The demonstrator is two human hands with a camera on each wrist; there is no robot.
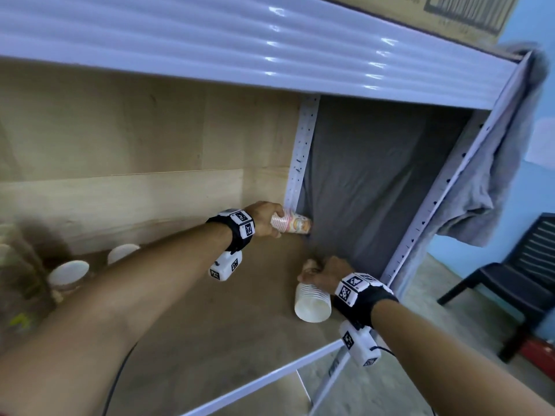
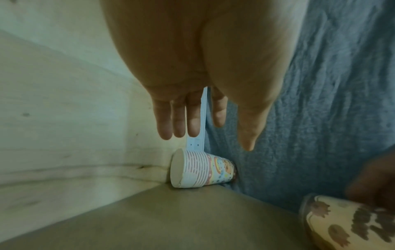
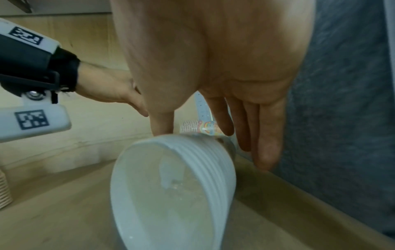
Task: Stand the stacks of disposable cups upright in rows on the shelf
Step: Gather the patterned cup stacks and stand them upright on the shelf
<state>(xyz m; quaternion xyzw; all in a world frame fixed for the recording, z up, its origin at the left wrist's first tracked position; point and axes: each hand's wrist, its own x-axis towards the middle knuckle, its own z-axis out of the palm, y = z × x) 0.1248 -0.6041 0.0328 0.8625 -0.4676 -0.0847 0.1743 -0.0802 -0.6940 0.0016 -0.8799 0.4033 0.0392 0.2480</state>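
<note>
A colourful stack of cups (image 1: 292,225) (image 2: 203,169) lies on its side in the shelf's back right corner, its mouth facing left. My left hand (image 1: 270,220) (image 2: 205,140) hovers just above it with straight fingers, holding nothing. Closer to me, a second cup stack (image 1: 312,301) (image 3: 171,186) also lies on its side, white mouth toward me; its outside shows a brown pattern (image 2: 342,225). My right hand (image 1: 318,270) (image 3: 203,135) reaches over this stack with straight fingers, the thumb at its rim.
Two cup stacks (image 1: 69,274) (image 1: 123,253) stand upright at the shelf's left. Grey cloth (image 1: 375,175) covers the right side beside a white perforated post (image 1: 300,163). The brown shelf board (image 1: 210,325) lies between. A dark chair (image 1: 525,265) stands outside to the right.
</note>
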